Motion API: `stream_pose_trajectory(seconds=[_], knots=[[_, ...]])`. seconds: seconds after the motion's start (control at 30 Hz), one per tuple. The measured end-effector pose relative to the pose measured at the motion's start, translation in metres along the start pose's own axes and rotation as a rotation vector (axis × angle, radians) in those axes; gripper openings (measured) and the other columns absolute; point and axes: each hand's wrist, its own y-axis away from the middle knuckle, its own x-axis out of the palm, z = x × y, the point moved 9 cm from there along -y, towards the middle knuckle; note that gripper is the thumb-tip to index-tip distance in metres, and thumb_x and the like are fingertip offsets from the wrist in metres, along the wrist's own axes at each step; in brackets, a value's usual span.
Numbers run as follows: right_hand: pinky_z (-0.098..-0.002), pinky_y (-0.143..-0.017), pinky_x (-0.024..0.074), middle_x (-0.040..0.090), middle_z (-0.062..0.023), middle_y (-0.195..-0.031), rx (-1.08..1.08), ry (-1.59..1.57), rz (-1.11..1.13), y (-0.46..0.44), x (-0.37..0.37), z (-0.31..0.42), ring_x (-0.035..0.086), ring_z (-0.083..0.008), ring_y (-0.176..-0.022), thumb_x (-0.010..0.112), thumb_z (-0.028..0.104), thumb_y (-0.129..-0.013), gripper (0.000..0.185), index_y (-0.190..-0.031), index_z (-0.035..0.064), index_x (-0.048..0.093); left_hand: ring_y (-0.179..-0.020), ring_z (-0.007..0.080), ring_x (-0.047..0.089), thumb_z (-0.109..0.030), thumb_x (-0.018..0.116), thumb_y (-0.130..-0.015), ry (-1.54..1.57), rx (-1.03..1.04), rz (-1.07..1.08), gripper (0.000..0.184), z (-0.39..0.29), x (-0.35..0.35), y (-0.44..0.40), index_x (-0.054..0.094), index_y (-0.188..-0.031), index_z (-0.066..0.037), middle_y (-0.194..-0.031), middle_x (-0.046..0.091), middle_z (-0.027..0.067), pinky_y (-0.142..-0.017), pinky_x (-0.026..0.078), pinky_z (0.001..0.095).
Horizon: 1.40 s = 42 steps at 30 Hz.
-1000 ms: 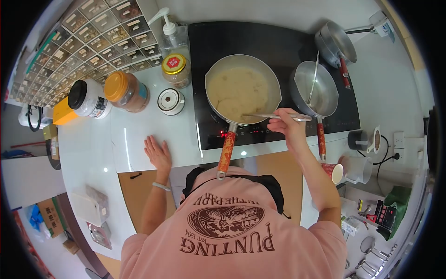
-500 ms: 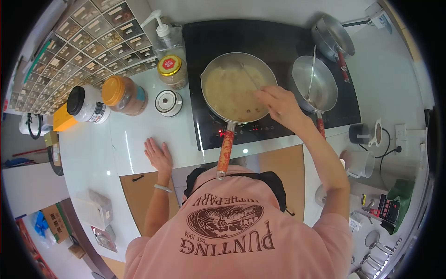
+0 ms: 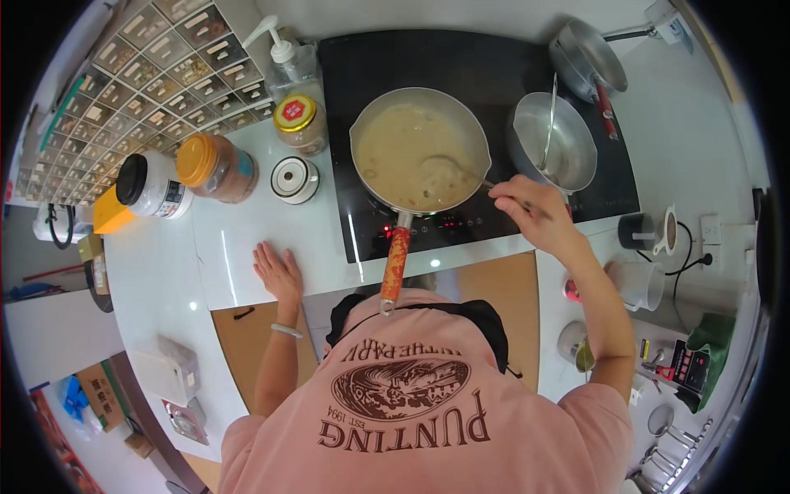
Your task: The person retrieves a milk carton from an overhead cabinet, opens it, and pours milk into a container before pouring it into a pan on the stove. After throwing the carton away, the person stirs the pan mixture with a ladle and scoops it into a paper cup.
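Seen from above, a person's right hand (image 3: 535,212) has its fingers closed around the handle of a metal spoon (image 3: 472,171), whose bowl dips into cloudy, pale-tan liquid (image 3: 395,140); the liquid lies in a round pan (image 3: 476,128) with a mottled red-orange handle, on a black cooktop (image 3: 411,58); the left hand (image 3: 278,273) rests palm down on the white counter (image 3: 239,235), fingers slightly spread, gripping nothing; a second pan (image 3: 527,123) with a utensil (image 3: 550,123) inside stands to the right.
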Motion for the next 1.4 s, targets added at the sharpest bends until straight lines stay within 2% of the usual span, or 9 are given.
stream_pose_trajectory(seconds=[0.1, 0.2, 0.37, 0.67, 0.87, 0.9, 1.1, 1.2, 1.4], knots=[[-0.0291, -0.068, 0.0546, 0.068, -0.0106, -0.089, 0.356, -0.623, -0.108, 0.007, 0.028, -0.053, 0.069, -0.0215, -0.073, 0.064, 0.014, -0.092, 0.018, -0.104, 0.0002, 0.064, -0.139, 0.0418, 0.030, -0.035, 0.048, -0.098, -0.002, -0.003, -0.003, 0.060, 0.000, 0.000, 0.001, 0.035, -0.143, 0.003, -0.147, 0.037, 0.0236, -0.113, 0.021, 0.0548], [-0.0294, -0.068, 0.0559, 0.067, -0.0136, -0.089, 0.549, -0.941, -0.240, 0.013, 0.058, -0.071, 0.070, -0.0231, -0.073, 0.061, 0.018, -0.094, 0.021, -0.103, -0.0010, 0.064, -0.139, 0.0423, 0.030, -0.035, 0.046, -0.098, -0.003, 0.010, -0.011, 0.060, 0.000, 0.000, 0.001, 0.035, -0.142, 0.004, -0.146, 0.037, 0.0235, -0.113, 0.022, 0.0557], [-0.0308, -0.073, 0.0558, 0.067, -0.0144, -0.087, 0.463, -1.089, -0.372, -0.003, 0.067, -0.060, 0.071, -0.0232, -0.076, 0.063, 0.019, -0.093, 0.024, -0.103, -0.0025, 0.063, -0.139, 0.0416, 0.029, -0.036, 0.045, -0.098, -0.005, 0.003, -0.001, 0.060, -0.001, -0.001, 0.001, 0.035, -0.142, 0.003, -0.147, 0.036, 0.0228, -0.113, 0.022, 0.0550], [-0.0279, -0.067, 0.0501, 0.067, -0.0086, -0.091, 0.013, -0.357, -0.440, -0.022, -0.002, -0.010, 0.067, -0.0146, -0.083, 0.058, 0.010, -0.095, 0.013, -0.103, 0.0012, 0.064, -0.139, 0.0421, 0.030, -0.037, 0.046, -0.099, -0.006, 0.005, -0.008, 0.060, 0.000, 0.000, 0.001, 0.035, -0.143, 0.002, -0.147, 0.036, 0.0234, -0.112, 0.022, 0.0559], [-0.0345, -0.062, 0.0506, 0.060, -0.0117, -0.087, -0.335, 0.266, -0.355, -0.014, 0.016, 0.016, 0.063, -0.0284, -0.075, 0.064, -0.005, -0.080, 0.027, -0.105, 0.0028, 0.062, -0.138, 0.0425, 0.030, -0.036, 0.046, -0.099, 0.004, 0.007, -0.016, 0.060, 0.002, 0.001, 0.001, 0.035, -0.143, 0.002, -0.147, 0.037, 0.0240, -0.112, 0.022, 0.0559], [-0.0380, -0.063, 0.0511, 0.060, -0.0119, -0.089, -0.341, 0.309, -0.348, -0.014, 0.024, 0.016, 0.062, -0.0322, -0.076, 0.064, -0.006, -0.074, 0.034, -0.106, 0.0034, 0.061, -0.138, 0.0423, 0.031, -0.036, 0.046, -0.099, -0.002, 0.010, -0.022, 0.059, 0.001, 0.000, 0.001, 0.035, -0.143, 0.002, -0.146, 0.038, 0.0237, -0.112, 0.023, 0.0560], [-0.0368, -0.062, 0.0510, 0.059, -0.0130, -0.087, -0.351, 0.343, -0.385, -0.032, 0.052, 0.005, 0.062, -0.0323, -0.075, 0.064, -0.006, -0.076, 0.030, -0.104, 0.0035, 0.061, -0.139, 0.0416, 0.031, -0.035, 0.046, -0.098, 0.005, -0.004, -0.014, 0.059, 0.003, 0.000, 0.000, 0.034, -0.144, 0.001, -0.146, 0.038, 0.0234, -0.112, 0.022, 0.0555], [-0.0330, -0.062, 0.0515, 0.062, -0.0121, -0.085, -0.240, 0.184, -0.385, -0.045, 0.056, -0.004, 0.065, -0.0267, -0.072, 0.064, -0.003, -0.082, 0.020, -0.101, 0.0019, 0.062, -0.139, 0.0415, 0.031, -0.034, 0.047, -0.098, 0.006, -0.002, -0.021, 0.059, 0.002, -0.001, 0.001, 0.034, -0.144, 0.001, -0.146, 0.038, 0.0234, -0.112, 0.022, 0.0554], [-0.0292, -0.067, 0.0563, 0.067, -0.0107, -0.089, 0.329, -0.833, -0.473, -0.051, 0.073, -0.062, 0.068, -0.0185, -0.078, 0.063, 0.010, -0.091, 0.015, -0.098, -0.0027, 0.066, -0.139, 0.0421, 0.030, -0.033, 0.048, -0.098, 0.018, -0.001, -0.013, 0.060, -0.001, -0.003, 0.000, 0.034, -0.143, 0.003, -0.146, 0.038, 0.0237, -0.113, 0.022, 0.0554]])
